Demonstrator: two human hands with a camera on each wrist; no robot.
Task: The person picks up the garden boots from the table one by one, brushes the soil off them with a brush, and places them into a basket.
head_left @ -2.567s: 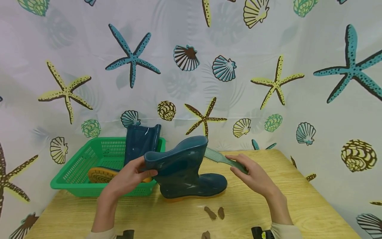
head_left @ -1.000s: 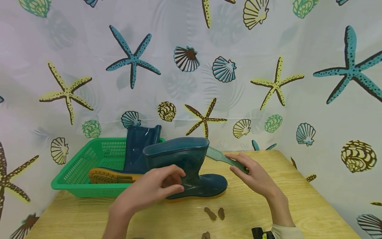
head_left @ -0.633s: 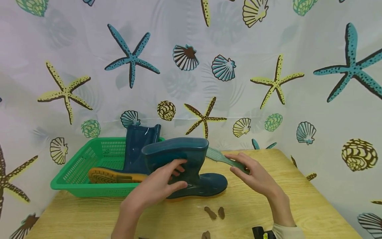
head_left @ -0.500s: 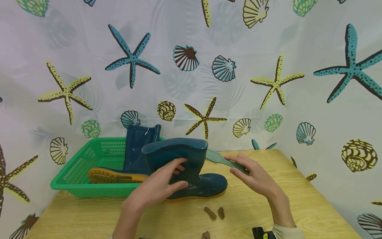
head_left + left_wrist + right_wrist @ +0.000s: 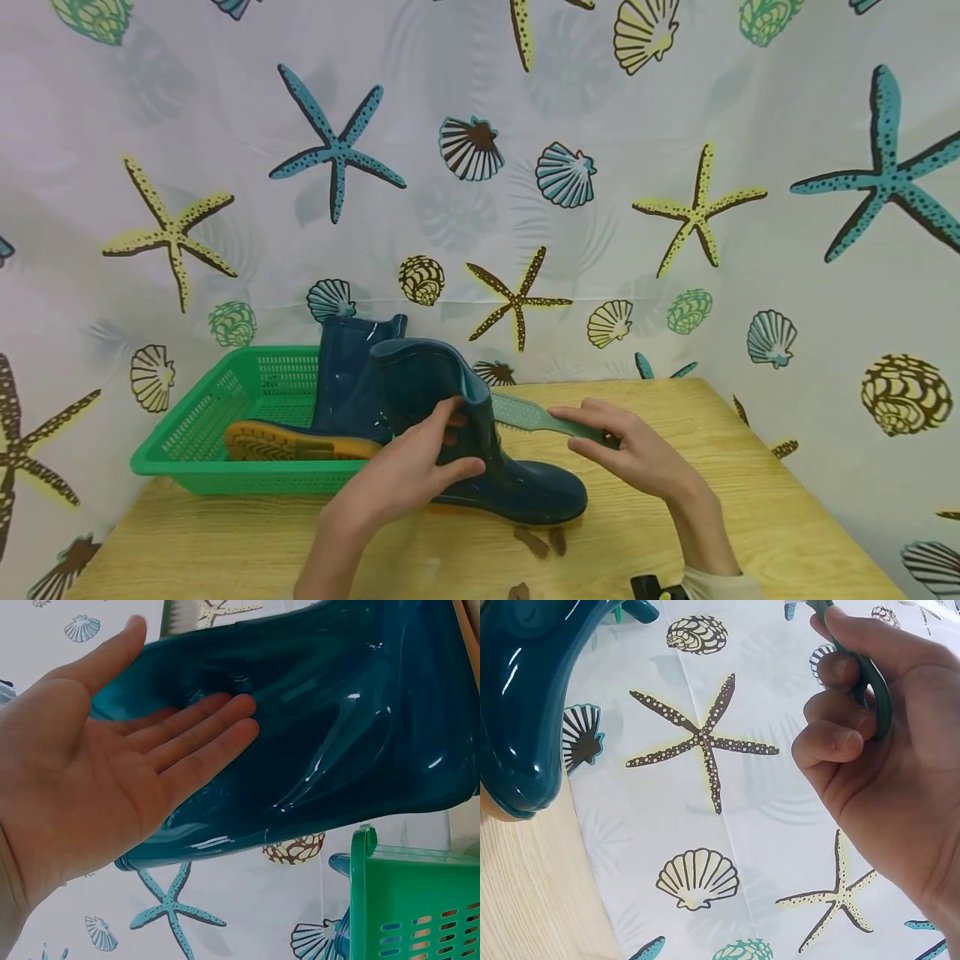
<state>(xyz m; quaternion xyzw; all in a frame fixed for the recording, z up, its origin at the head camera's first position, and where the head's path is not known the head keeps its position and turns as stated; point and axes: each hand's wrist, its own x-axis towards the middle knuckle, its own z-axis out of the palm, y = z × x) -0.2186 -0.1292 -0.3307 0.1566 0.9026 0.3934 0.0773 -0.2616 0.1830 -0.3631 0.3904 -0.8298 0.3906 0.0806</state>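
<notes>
A dark blue rubber boot [image 5: 536,492] stands on its sole near the middle of the table, toe pointing right. My left hand [image 5: 408,479] touches the shaft with its fingers extended; the left wrist view shows straight fingers [image 5: 214,754] against the glossy boot side. The shaft's mouth is bent in at the near right. My right hand [image 5: 637,450] grips the handle of a green brush [image 5: 525,412], whose head is right beside the boot shaft, bristles downward. Part of the brush head is hidden behind the shaft. In the right wrist view, fingers curl round the green handle [image 5: 883,712].
A green plastic basket [image 5: 161,467] at the left holds a second blue boot [image 5: 348,379] with an orange sole. Several brown clumps [image 5: 531,543] lie in front of the boot on the wooden table [image 5: 750,508]. A patterned curtain [image 5: 585,267] stands behind the table.
My left hand has let go of the boot's rim and moved to its shaft. The boot has turned, toe swinging nearer, and its mouth has bent. The brush has moved slightly left and down.
</notes>
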